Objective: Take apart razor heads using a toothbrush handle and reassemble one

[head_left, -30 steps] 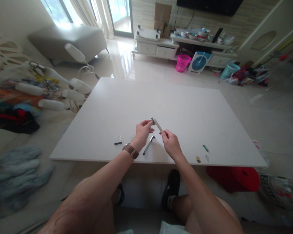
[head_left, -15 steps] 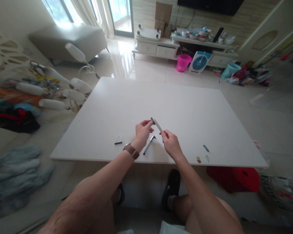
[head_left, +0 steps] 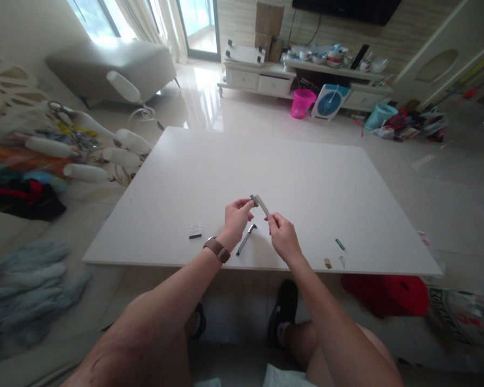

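Over the near middle of the white table (head_left: 262,166), my left hand (head_left: 236,217) pinches a small dark green flat piece (head_left: 254,200) between thumb and fingertips. My right hand (head_left: 282,234) is closed on the lower end of a narrow beige strip (head_left: 262,205). The strip's upper end meets or lies right beside the green piece; I cannot tell if they are joined. Between the hands, on the tabletop, lies a slim dark-and-silver tool with an angled head (head_left: 246,240), its kind unclear. A brown-strapped watch (head_left: 216,249) is on my left wrist.
Left on the table is a clear plastic case with a black strip (head_left: 195,234). Toward the right lie another small green piece (head_left: 340,244), a yellowish sticker-like piece (head_left: 327,263) and a small clear piece (head_left: 342,262). A white-shaded lamp (head_left: 125,156) stands beside the table's left edge.
The beige strip's upper end has tilted and now looks slightly bent near the green piece. Both hands have barely shifted. The things on the table stay put.
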A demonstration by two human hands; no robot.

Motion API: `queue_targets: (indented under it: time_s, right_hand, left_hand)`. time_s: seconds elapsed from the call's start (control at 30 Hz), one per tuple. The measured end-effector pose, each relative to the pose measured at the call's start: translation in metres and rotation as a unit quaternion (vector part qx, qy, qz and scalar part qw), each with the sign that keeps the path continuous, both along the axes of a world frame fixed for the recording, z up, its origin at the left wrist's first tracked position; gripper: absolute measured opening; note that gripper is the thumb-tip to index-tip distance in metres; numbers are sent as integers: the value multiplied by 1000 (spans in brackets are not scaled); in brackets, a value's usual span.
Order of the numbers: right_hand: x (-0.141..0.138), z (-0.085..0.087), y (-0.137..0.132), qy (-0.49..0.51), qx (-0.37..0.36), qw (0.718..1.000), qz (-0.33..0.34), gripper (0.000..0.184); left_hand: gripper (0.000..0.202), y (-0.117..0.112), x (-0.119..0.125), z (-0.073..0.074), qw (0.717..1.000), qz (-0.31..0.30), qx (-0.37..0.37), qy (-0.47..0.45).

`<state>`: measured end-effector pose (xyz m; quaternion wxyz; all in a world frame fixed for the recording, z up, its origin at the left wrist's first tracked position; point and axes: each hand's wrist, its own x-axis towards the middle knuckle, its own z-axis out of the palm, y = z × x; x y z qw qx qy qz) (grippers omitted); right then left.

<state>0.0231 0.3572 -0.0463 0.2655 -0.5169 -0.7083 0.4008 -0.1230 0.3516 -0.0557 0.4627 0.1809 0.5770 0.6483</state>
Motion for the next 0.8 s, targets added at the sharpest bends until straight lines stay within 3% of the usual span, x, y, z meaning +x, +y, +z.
queue_targets:
  time_s: [0.2, 0.8]
  right_hand:
    - [-1, -1, 0, -17, -11, 1000, 6, 33]
    - [0, -3, 1, -26, -19, 999, 23, 35]
  left_hand:
    - [26, 3, -11, 1, 998, 51, -1, -33]
    - [22, -2, 1, 1, 1000, 9, 10, 3]
